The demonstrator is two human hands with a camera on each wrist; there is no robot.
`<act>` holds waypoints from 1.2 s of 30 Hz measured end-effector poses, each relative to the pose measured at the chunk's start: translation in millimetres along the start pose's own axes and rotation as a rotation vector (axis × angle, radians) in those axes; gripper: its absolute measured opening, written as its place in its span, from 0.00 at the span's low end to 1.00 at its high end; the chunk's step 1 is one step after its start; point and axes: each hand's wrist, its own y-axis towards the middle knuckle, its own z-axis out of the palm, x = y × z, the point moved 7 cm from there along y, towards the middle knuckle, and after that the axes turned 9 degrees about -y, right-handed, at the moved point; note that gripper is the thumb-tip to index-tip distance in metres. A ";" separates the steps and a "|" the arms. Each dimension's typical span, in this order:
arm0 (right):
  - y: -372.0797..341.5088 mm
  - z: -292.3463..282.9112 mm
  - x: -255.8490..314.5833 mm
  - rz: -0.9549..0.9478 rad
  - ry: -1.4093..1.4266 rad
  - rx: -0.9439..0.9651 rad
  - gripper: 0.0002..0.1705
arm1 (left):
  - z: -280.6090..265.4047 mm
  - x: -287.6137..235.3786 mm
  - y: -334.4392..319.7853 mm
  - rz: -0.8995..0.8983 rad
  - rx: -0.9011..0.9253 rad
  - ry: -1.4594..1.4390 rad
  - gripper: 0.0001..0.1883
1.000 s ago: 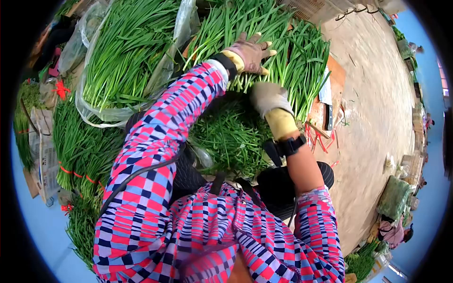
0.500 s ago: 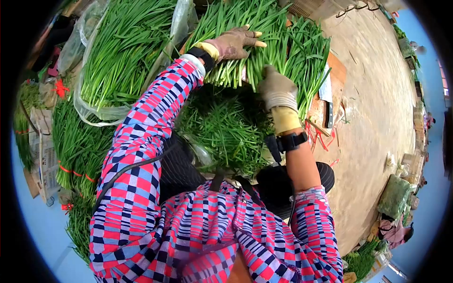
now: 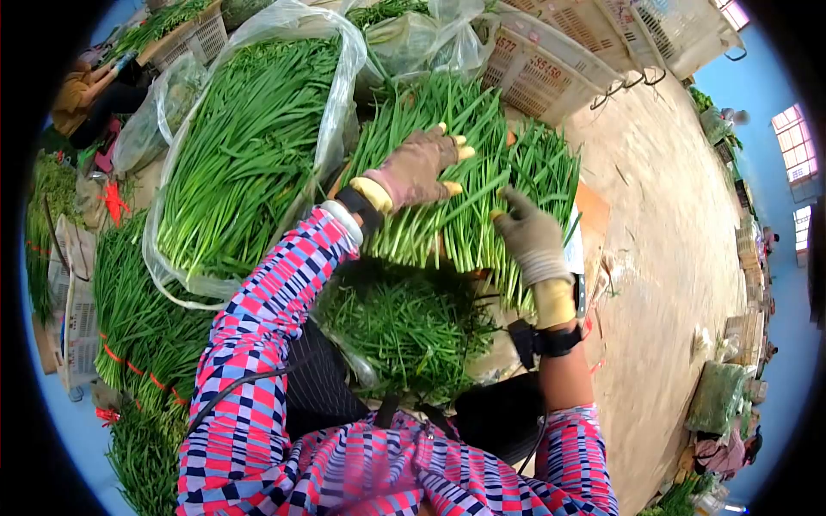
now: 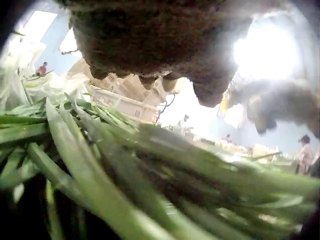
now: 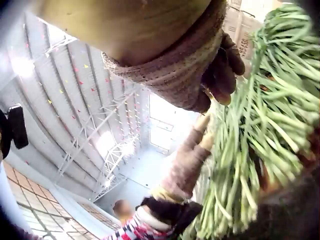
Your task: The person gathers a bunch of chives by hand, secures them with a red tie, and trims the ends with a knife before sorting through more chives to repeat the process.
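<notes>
There was the left hand (image 3: 409,176), gloved and spread wide over the pile of long greens (image 3: 473,232), fingers reaching out straight and nothing gripped! Over on the other flank, the right hand (image 3: 531,241), also gloved, hung loosely bent at the pile's right side, its grasp empty too; whether its fingertips brushed the leaves was hard to tell from these angles. And the greens themselves? Right in front of the person, pale cut stems facing the body, leafy ends fanning away toward the stacked crates (image 3: 542,73).

Just to the left sat a clear plastic bag (image 3: 351,64), open and packed with bagged greens (image 3: 249,146) of the same sort. Below the pile, close to the person's knees, lay a heap of loose leaves (image 3: 400,327), all tangled. Out on the right, a knife (image 3: 580,292) showed its dark handle past the right wrist, next to a brown board (image 3: 594,211). Far left, more bundles (image 3: 146,292) leaned together, bound with red ties (image 3: 133,368), and a bright red ribbon (image 3: 112,202) stood out behind them.
</notes>
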 end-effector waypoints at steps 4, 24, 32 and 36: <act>115.7 -27.6 -20.2 -0.008 0.523 -0.018 0.23 | 37.9 -3.2 3.5 0.078 0.224 0.196 0.35; 358.4 -22.2 67.6 0.066 0.873 0.074 0.16 | 73.5 -3.9 -12.4 0.250 0.156 0.132 0.32; 317.6 -112.5 91.5 -0.274 1.075 0.118 0.14 | 69.2 -6.9 -16.6 0.286 0.084 0.159 0.29; 321.9 -127.6 71.4 -0.218 1.077 0.014 0.17 | 71.4 -7.4 -15.3 0.286 0.144 0.173 0.30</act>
